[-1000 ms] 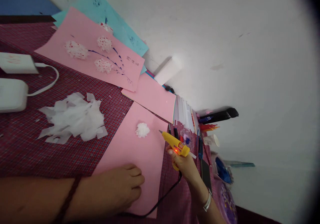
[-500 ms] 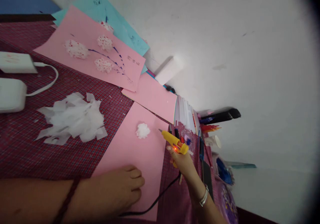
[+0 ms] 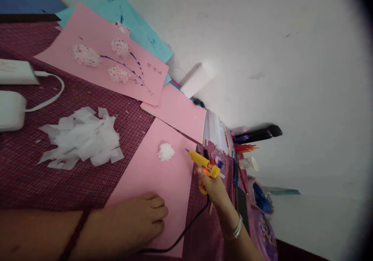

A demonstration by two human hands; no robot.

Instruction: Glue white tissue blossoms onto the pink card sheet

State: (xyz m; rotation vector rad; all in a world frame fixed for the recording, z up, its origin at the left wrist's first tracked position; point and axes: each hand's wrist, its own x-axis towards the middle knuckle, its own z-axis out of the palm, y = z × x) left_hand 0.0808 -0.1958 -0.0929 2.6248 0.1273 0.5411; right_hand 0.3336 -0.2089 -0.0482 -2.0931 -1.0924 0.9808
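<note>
My right hand [image 3: 214, 186] grips a yellow hot glue gun [image 3: 201, 160], its small light glowing orange. The gun's nozzle points left over a pink sheet [image 3: 171, 183], a short distance from a white tissue-paper puff [image 3: 166, 152] and apart from it. My left hand [image 3: 142, 216] rests on the lower part of that sheet with its fingers curled in; nothing shows in them. A black cord [image 3: 186, 230] runs from the gun across the sheet towards my left wrist. Cut white tissue pieces [image 3: 87, 138] lie heaped left of the sheet.
A finished pink flower picture [image 3: 100, 32] overlaps blue sheets [image 3: 140, 24] at the back. Two white boxy devices joined by a white cable [image 3: 54, 96] sit at the left. Glue sticks [image 3: 215, 131], pens and a paper cup [image 3: 249, 164] line the wall.
The view has shifted slightly. My right hand has adjusted around the glue gun, and its trigger shows more clearly. My left hand stays on the sheet.
</note>
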